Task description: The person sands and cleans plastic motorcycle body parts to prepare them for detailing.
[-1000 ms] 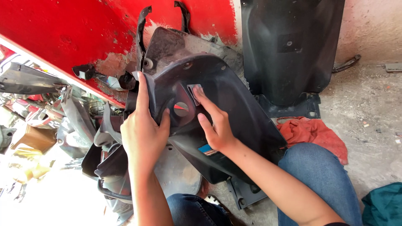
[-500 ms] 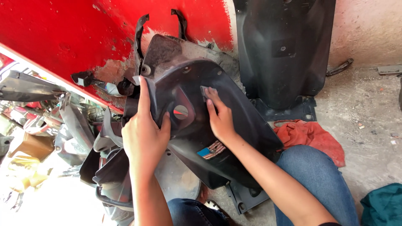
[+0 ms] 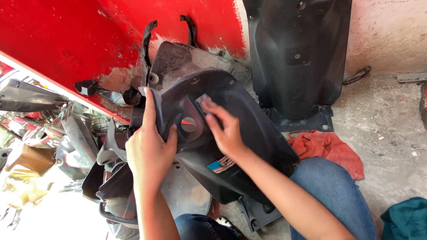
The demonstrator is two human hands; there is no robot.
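- Far left, a heap of dark plastic parts (image 3: 75, 146) lies jumbled below a red panel (image 3: 66, 40) with chipped paint; they look loose and would shift if leaned on.
- The left hand (image 3: 149, 151) grips the near left edge of the black plastic cover (image 3: 249, 120), its fingers (image 3: 150, 106) stretched up along the rim and the thumb hooked round onto the face, so it is closed on the cover.
- The cover itself is propped against the red panel, above the person's knees, tilted with its dusty face toward the camera. A round hole (image 3: 188, 124) sits in a raised recess near its middle.
- Judging by its thin moulded shape, the cover is probably light and fairly stiff but able to flex; the edges and the hole's rim look like the surest places to hold, while the broad dusty face may be slick.
- The right hand (image 3: 227, 131) presses a small grey pad (image 3: 203, 101) flat against the cover just right of the hole, fingers bent over it and holding it down.
- Further right, a second black panel (image 3: 298, 53) stands against the wall, with a red rag (image 3: 329, 149) on the concrete floor (image 3: 391, 133) below it.
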